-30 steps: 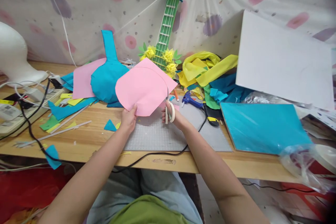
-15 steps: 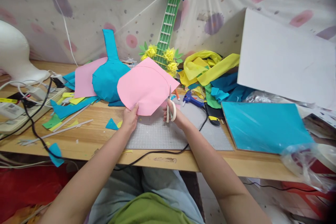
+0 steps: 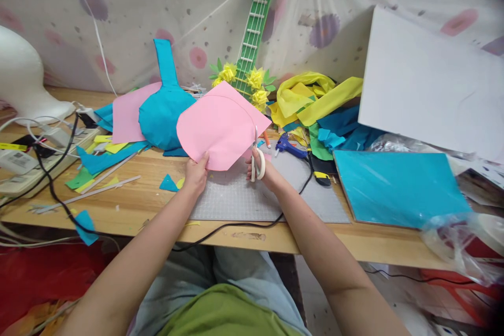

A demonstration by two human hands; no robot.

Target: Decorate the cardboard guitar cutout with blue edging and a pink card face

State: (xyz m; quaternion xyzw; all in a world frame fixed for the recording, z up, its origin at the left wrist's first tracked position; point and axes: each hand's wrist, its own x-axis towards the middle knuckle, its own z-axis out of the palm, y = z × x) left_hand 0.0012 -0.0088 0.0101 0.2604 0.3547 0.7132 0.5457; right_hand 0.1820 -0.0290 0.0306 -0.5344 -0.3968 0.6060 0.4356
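A pink sheet [image 3: 220,131], rounded on its left side and angular at the top and right, is held up above the grey cutting mat [image 3: 236,202]. My left hand [image 3: 197,174] is closed on its lower edge, thumb on top. A thin curved line runs over the sheet's upper right part. White-handled scissors [image 3: 258,165] sit in my right hand [image 3: 263,169], its fingers in the handles. Their blades point up at the sheet's right edge, along the curved line. Behind the sheet, to the left, lies a round blue piece [image 3: 165,118] with an upright strip.
A green guitar-shaped craft [image 3: 252,44] with yellow flowers leans at the back. Right of the mat lie a blue glue gun [image 3: 290,146], yellow fabric [image 3: 305,97] and a blue board [image 3: 401,186]. A power strip [image 3: 51,163] and cables occupy the left.
The view has shifted slightly. Both hands keep their holds, and the scissors stay at the pink sheet's right edge with little visible difference.
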